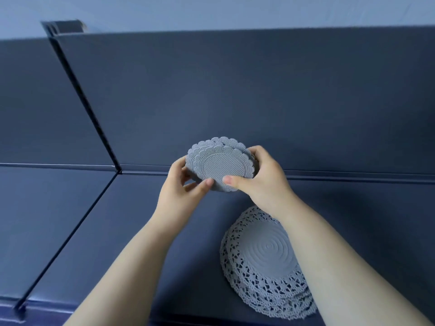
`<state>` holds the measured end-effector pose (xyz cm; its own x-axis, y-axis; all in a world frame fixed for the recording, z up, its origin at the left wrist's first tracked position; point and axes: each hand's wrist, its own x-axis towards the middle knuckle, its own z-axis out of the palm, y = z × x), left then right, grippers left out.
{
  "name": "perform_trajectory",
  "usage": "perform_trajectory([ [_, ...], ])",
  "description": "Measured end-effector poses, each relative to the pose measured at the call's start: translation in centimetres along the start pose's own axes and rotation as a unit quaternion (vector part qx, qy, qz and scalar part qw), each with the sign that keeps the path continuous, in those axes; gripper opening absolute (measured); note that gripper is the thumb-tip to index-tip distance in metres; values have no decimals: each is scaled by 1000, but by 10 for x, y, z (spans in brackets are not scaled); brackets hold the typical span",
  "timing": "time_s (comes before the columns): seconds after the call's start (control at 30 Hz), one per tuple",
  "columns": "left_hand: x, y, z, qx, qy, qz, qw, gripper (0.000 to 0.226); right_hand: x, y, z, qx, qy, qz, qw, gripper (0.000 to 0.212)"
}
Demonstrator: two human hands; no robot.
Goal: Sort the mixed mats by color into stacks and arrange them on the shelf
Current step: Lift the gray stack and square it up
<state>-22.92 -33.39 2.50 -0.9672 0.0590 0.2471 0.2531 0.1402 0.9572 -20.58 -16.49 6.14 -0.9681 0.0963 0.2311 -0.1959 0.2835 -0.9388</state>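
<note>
Left hand (pixel 186 182) and right hand (pixel 256 175) grip small grey mats (pixel 219 164) between them; lace stack (pixel 263 262) below.

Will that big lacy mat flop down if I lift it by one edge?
Probably a bit: the lacy mat has a thin, holey rim, so its edge may droop. Its solid ringed middle looks stiffer. It lies flat, so it shouldn't roll.

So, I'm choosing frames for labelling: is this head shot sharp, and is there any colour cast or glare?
Head view: the small mats and the lace stack look fairly sharp; the divider smears at its top and bottom ends, likely motion blur; a cool blue cast tints everything; the light is soft, with faint shadows and no glare.
</note>
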Motion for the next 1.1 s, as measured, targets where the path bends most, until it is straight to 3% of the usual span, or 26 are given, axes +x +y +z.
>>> perform_trajectory([
  [0.17, -19, 15, -35, 47, 52, 15, 997, 32, -17, -15, 36, 13, 25, 8, 1000, 39],
  [0.47, -53, 16, -152, 151, 81, 56, 984, 36, -49, -47, 152, -39, 64, -10, 997, 33],
  [0.83, -100, -25, -401, 165, 119, 44, 978, 32, -104, -114, 381, -104, -25, -28, 994, 32],
  [1.1, -104, -40, -456, 183, 103, 27, 977, 29, -106, -121, 437, -123, -35, -3, 992, 26],
])
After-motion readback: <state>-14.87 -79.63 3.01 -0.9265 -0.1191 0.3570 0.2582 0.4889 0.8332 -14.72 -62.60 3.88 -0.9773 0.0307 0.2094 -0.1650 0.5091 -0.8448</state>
